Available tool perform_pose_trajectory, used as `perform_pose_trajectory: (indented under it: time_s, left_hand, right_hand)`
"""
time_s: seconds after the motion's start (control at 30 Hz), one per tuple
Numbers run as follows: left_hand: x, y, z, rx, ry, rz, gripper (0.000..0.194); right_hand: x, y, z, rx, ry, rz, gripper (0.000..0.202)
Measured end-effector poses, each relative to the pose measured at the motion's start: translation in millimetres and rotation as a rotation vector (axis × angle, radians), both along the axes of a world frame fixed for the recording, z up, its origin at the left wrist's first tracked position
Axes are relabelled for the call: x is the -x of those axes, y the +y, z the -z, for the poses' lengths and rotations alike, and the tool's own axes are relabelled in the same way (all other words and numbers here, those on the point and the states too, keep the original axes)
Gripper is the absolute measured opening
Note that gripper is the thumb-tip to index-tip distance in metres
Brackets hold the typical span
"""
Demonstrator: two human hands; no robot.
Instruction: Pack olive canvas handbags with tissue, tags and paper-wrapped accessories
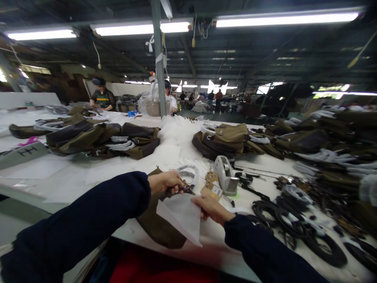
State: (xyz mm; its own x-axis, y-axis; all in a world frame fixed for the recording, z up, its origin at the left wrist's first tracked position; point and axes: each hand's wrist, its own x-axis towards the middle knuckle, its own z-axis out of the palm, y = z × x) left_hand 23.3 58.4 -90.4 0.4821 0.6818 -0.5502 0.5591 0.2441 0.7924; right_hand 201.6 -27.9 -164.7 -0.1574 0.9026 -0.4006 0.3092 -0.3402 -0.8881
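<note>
An olive-green bag (153,218) lies at the front edge of the white table, with a wrapped white handle (191,173) at its top. My left hand (167,181) is closed on a small brown patterned item, perhaps a chain or strap, above the bag. Between finger and thumb, my right hand (210,207) pinches the right edge of a sheet of white paper (181,216), which hangs over the bag. Just beyond my right hand are cardboard tags (212,186) with a white label. A grey tape dispenser (226,177) stands behind them.
Olive and dark brown bags (103,137) are piled at the back left, more (220,139) at the back right. Black straps (309,232) lie coiled at the right. White paper sheets (38,167) cover the left side. A green post (159,59) rises beyond; people work across the table.
</note>
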Motion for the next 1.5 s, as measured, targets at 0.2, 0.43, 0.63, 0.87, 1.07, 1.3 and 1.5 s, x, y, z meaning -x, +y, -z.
perform_pose_trajectory:
  time_s: [0.2, 0.43, 0.63, 0.87, 1.07, 1.3, 1.5]
  left_hand:
    - [-11, 6, -4.0, -0.188, 0.157, 0.131, 0.006]
    - [-22, 7, -11.0, -0.237, 0.209, 0.167, 0.012]
    - [2, -19, 3.9, -0.213, 0.065, 0.045, 0.008]
    - [33, -60, 55.6, -0.089, -0.153, -0.156, 0.033]
    - [31, -66, 62.3, -0.069, -0.218, -0.244, 0.031]
    - [25, -74, 64.0, -0.048, -0.311, -0.265, 0.029]
    - [26, -79, 71.5, -0.041, -0.268, -0.278, 0.036]
  right_hand:
    - [9, -6, 0.7, 0.067, 0.043, 0.000, 0.030]
    - [17, -4, 13.9, 0.075, 0.109, 0.133, 0.026]
    - [26, -16, 20.1, 0.045, 0.190, 0.269, 0.027]
    - [9, -5, 5.7, 0.146, 0.137, 0.035, 0.029]
    - [5, 4, 4.9, 0.098, -0.013, -0.038, 0.035]
    - [16, -18, 17.1, 0.091, 0.018, 0.084, 0.035]
    - [-15, 22, -16.4, -0.334, -0.551, -0.239, 0.037]
